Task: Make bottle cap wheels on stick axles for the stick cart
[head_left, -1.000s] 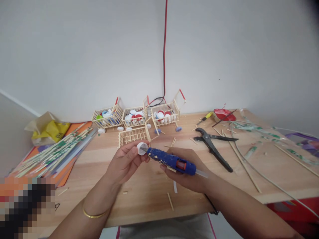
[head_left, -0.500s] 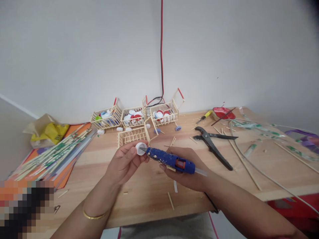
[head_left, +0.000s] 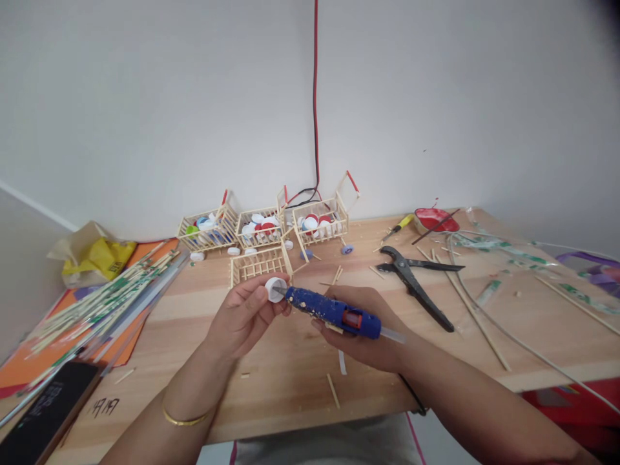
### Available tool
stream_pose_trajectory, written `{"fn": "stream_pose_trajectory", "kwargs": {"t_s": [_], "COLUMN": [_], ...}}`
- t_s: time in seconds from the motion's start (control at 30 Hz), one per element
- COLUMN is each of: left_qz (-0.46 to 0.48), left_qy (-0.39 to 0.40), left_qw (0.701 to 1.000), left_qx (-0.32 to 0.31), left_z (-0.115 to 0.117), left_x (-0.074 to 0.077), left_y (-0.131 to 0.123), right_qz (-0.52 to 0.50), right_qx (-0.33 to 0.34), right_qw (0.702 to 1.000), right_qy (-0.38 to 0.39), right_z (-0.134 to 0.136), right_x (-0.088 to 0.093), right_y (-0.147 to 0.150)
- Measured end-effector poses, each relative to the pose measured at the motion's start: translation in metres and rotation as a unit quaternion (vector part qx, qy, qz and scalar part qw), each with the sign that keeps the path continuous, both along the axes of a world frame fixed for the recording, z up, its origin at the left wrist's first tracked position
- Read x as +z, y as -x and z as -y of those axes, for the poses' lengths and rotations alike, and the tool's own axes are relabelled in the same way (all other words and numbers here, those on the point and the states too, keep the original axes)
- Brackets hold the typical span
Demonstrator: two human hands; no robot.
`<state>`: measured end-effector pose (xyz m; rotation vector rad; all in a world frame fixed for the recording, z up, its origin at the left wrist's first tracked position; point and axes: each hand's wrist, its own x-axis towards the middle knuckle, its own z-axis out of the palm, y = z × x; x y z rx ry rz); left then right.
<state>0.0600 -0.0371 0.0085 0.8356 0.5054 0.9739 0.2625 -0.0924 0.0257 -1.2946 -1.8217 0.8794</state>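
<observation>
Between the thumb and fingers of my left hand [head_left: 245, 316] is a white bottle cap [head_left: 274, 282], its hollow side turned toward me. My right hand [head_left: 361, 323] wraps round a blue glue gun [head_left: 322, 307], and the nozzle points into the cap. A clear glue stick [head_left: 392, 334] sticks out of the gun's back end. Just beyond my left hand stands a small basket of wooden sticks [head_left: 259, 263] with nothing in it. Behind it are three stick carts, among them the right one [head_left: 320, 223], holding coloured bottle caps.
Black-handled pliers [head_left: 411, 284] and a yellow-handled cutter [head_left: 400, 226] lie to the right, near a red dish [head_left: 431, 219]. A white cable [head_left: 513, 352] runs along the right side. Bundled sticks [head_left: 111, 297] and a dark phone-like device [head_left: 48, 413] lie on the left.
My hands, the cap and the glue gun hold nearly the same pose. The whole view has shifted very slightly. The device at the lower left, blurred out before, now shows.
</observation>
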Motion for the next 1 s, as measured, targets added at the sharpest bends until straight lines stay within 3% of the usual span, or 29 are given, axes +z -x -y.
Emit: {"fn": "stream_pose_trajectory", "kwargs": {"t_s": [1.0], "left_qz": [-0.025], "left_qy": [-0.018], "left_qw": [0.999], "left_qx": [0.013], "left_z": [-0.0001], "left_x": [-0.0026], "left_y": [0.0019], "right_qz": [0.006], "right_qx": [0.003], "right_qw": [1.0], "right_qy": [-0.007], "right_z": [-0.0011], "right_x": [-0.0034], "right_y": [0.0009]}}
